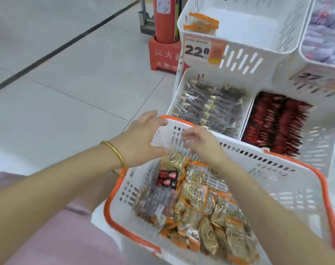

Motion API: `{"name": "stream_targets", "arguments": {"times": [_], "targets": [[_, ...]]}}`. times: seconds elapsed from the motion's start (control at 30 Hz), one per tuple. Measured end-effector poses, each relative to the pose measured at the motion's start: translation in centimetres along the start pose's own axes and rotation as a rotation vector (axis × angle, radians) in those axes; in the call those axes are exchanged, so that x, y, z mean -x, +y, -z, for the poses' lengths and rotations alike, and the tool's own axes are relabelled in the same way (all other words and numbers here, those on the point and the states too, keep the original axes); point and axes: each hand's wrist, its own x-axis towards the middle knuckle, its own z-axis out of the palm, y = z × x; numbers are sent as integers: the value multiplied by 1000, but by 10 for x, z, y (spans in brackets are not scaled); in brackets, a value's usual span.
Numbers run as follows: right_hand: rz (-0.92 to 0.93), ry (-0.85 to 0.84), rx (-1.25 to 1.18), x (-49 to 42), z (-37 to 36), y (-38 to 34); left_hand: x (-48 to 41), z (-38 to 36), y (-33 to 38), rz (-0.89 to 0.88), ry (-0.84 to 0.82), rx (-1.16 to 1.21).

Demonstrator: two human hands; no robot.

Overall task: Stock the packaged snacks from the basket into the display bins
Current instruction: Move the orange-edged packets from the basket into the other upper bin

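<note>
A single head camera looked forward and down, very near the basket just below it, with the display bins farther ahead, upper right.
</note>
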Motion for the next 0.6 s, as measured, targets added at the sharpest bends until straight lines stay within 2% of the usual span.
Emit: {"name": "stream_targets", "arguments": {"times": [0.13,0.33,0.43,0.53,0.6], "targets": [[-208,-114,176,9,-65,69,21,-13,-17,73,13,-66],[-474,21,243,8,-108,103,7,-19,-10,36,13,-153],[-498,26,172,6,-114,110,4,-22,-10,19,-14,-158],[-490,-63,203,10,-114,109,5,-25,-12,25,-52,-176],[-502,-43,160,14,-111,108,6,-28,-13,29,-78,-190]]}}
